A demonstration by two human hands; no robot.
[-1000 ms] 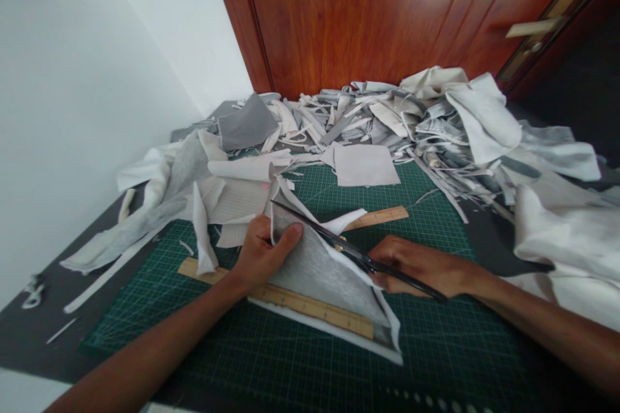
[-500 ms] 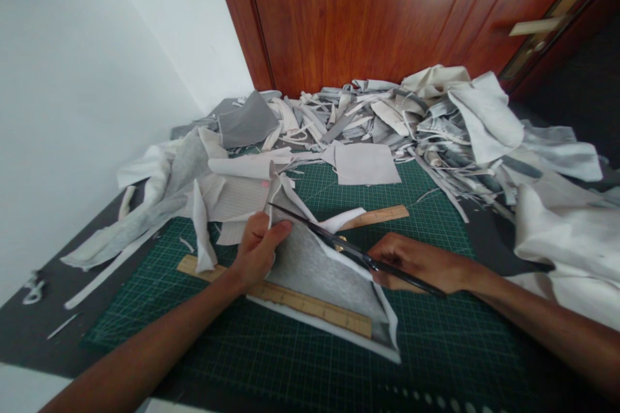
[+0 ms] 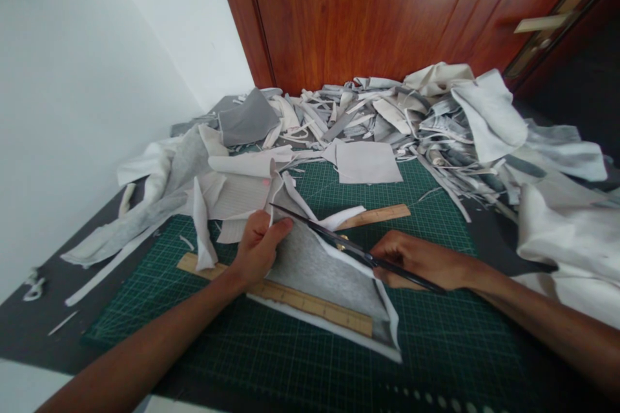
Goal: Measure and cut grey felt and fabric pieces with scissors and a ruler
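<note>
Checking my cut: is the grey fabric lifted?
Partly: the left hand raises the grey fabric's upper corner; its lower end lies on the cutting mat.

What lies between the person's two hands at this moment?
In the head view, scissors and grey fabric lie between the left hand and the right hand, with the blades reaching across the fabric toward the left hand.

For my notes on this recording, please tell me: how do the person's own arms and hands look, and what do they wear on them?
The left forearm and right forearm are bare, with no sleeve in view. The left hand and right hand wear no gloves, and I see no ring, watch, bracelet or cable.
</note>
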